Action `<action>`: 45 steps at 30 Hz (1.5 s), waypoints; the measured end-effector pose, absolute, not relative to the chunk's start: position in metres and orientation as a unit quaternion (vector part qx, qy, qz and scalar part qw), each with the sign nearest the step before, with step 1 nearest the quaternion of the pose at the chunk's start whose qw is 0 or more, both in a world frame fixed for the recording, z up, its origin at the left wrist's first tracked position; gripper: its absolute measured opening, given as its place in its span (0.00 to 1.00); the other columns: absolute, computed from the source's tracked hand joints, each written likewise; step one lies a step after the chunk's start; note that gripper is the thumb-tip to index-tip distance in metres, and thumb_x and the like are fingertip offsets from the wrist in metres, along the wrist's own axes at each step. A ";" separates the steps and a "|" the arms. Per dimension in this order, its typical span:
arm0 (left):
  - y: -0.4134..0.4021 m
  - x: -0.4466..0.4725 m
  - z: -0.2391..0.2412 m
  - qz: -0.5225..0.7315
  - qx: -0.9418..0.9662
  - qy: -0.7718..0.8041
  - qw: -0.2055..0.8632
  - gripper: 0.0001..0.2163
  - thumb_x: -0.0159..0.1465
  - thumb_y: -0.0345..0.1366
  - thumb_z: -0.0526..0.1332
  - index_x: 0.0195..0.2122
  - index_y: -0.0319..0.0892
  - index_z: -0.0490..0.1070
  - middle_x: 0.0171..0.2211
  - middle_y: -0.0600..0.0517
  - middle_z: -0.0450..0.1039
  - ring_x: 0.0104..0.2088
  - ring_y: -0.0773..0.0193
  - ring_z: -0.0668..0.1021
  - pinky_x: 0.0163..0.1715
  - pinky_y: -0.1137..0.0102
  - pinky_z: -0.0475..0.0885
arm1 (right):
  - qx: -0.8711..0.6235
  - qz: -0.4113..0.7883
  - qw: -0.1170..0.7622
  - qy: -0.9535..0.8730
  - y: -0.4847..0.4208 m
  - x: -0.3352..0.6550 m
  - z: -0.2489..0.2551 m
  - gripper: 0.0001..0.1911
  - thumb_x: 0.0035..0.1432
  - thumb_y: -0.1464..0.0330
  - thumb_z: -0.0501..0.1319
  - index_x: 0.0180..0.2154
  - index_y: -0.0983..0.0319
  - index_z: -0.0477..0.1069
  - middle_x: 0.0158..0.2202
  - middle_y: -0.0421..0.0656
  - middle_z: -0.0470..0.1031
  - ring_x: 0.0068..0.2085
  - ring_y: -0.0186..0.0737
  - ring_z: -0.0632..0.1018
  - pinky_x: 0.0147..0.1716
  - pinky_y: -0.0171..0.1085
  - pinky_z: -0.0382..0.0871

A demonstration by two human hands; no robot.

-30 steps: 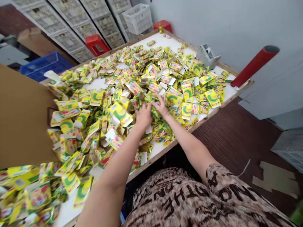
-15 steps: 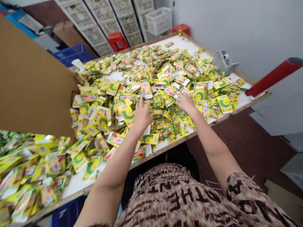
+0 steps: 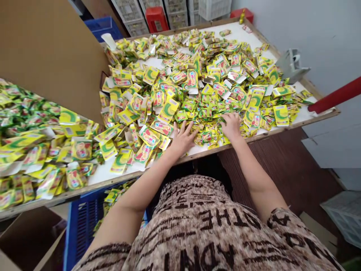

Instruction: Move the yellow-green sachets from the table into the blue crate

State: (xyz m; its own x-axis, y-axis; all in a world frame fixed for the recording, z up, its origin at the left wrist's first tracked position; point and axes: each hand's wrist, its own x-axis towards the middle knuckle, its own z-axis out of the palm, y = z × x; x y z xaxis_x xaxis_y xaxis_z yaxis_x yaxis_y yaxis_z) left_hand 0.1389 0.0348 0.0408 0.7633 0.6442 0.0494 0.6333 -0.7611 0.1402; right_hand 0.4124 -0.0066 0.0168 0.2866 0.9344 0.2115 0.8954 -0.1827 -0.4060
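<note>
Small yellow-green packets (image 3: 208,136) lie heaped near the table's front edge, between my two hands. Larger yellow boxes (image 3: 168,111), some with white flaps sticking out, are spread around and behind them. My left hand (image 3: 184,140) rests with spread fingers at the left side of the packets, beside a box showing red fruit (image 3: 149,137). On the right side of the packets is my right hand (image 3: 231,126), its fingers apart and a little bent, the tips touching the pile. Neither hand appears to grip anything.
A large cardboard sheet (image 3: 53,56) stands on the left part of the table. Below the front edge is a blue crate (image 3: 84,222) holding packets. A grey tape dispenser (image 3: 293,66) and a red tube (image 3: 338,94) sit at the right edge. White crates (image 3: 129,17) stand behind.
Both hands have drawn back toward the table's front edge, with small packets gathered between them. My view has tilted down, showing more of the blue crate below.
</note>
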 end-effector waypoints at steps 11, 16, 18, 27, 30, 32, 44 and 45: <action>-0.026 0.133 0.004 0.215 0.893 0.328 0.221 0.14 0.71 0.32 0.50 0.47 0.42 0.75 0.52 0.42 0.75 0.56 0.57 0.75 0.60 0.58 0.71 | -0.670 0.306 0.502 -0.454 -0.034 0.368 -0.013 0.25 0.47 0.47 0.68 0.37 0.58 0.68 0.36 0.43 0.74 0.38 0.45 0.76 0.41 0.46 0.73; -0.004 0.176 0.012 0.156 0.848 0.472 0.183 0.15 0.66 0.33 0.59 0.53 0.36 0.71 0.53 0.36 0.70 0.55 0.48 0.73 0.55 0.57 0.71 | -0.613 0.416 0.573 -0.351 -0.037 0.372 -0.009 0.24 0.52 0.47 0.62 0.41 0.56 0.67 0.34 0.39 0.74 0.24 0.34 0.71 0.21 0.35 0.64; 0.004 0.187 0.017 0.119 0.852 0.479 0.176 0.12 0.63 0.32 0.63 0.47 0.37 0.73 0.52 0.36 0.70 0.55 0.46 0.72 0.54 0.56 0.70 | -0.602 0.435 0.545 -0.390 -0.039 0.367 -0.007 0.22 0.51 0.49 0.64 0.41 0.57 0.71 0.32 0.40 0.76 0.24 0.35 0.72 0.23 0.36 0.66; 0.024 0.173 0.032 0.211 0.696 0.488 0.483 0.06 0.59 0.35 0.66 0.34 0.39 0.74 0.28 0.52 0.76 0.30 0.65 0.77 0.34 0.69 0.74 | -0.548 0.435 0.495 -0.515 -0.046 0.345 0.013 0.16 0.46 0.60 0.70 0.38 0.58 0.77 0.42 0.42 0.79 0.44 0.44 0.79 0.48 0.45 0.74; 0.020 0.168 0.039 0.247 0.602 0.451 0.612 0.08 0.60 0.38 0.65 0.35 0.37 0.75 0.28 0.52 0.76 0.26 0.67 0.76 0.28 0.71 0.75 | -0.545 0.458 0.479 -0.514 -0.041 0.334 0.020 0.17 0.44 0.61 0.71 0.37 0.59 0.75 0.34 0.40 0.77 0.35 0.40 0.78 0.38 0.41 0.75; 0.016 0.162 0.043 0.264 0.562 0.437 0.650 0.10 0.61 0.40 0.64 0.34 0.37 0.76 0.28 0.52 0.75 0.26 0.69 0.75 0.27 0.73 0.74 | -0.564 0.444 0.466 -0.518 -0.038 0.329 0.022 0.16 0.43 0.60 0.71 0.34 0.59 0.75 0.29 0.38 0.75 0.30 0.39 0.75 0.32 0.39 0.73; -0.053 0.108 0.015 0.321 0.639 0.473 0.514 0.13 0.56 0.33 0.71 0.42 0.41 0.75 0.39 0.48 0.80 0.39 0.59 0.80 0.42 0.65 0.77 | -0.562 0.497 0.361 -0.554 -0.075 0.294 0.020 0.14 0.50 0.55 0.70 0.34 0.57 0.77 0.27 0.40 0.75 0.26 0.42 0.74 0.25 0.41 0.73; -0.063 0.099 0.016 0.313 0.678 0.478 0.462 0.13 0.58 0.34 0.69 0.44 0.42 0.75 0.41 0.46 0.80 0.42 0.57 0.80 0.45 0.63 0.76 | -0.564 0.500 0.369 -0.544 -0.080 0.291 0.017 0.14 0.49 0.55 0.70 0.33 0.57 0.76 0.27 0.40 0.75 0.25 0.40 0.74 0.24 0.40 0.72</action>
State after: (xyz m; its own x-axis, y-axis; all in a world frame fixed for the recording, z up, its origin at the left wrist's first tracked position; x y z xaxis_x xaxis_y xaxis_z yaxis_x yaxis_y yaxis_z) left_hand 0.0995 -0.0631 0.0156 0.3458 0.9381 -0.0168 0.3592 -0.1158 0.9260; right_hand 0.2913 -0.0803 0.0172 -0.0924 0.9824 -0.1622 0.2449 -0.1355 -0.9600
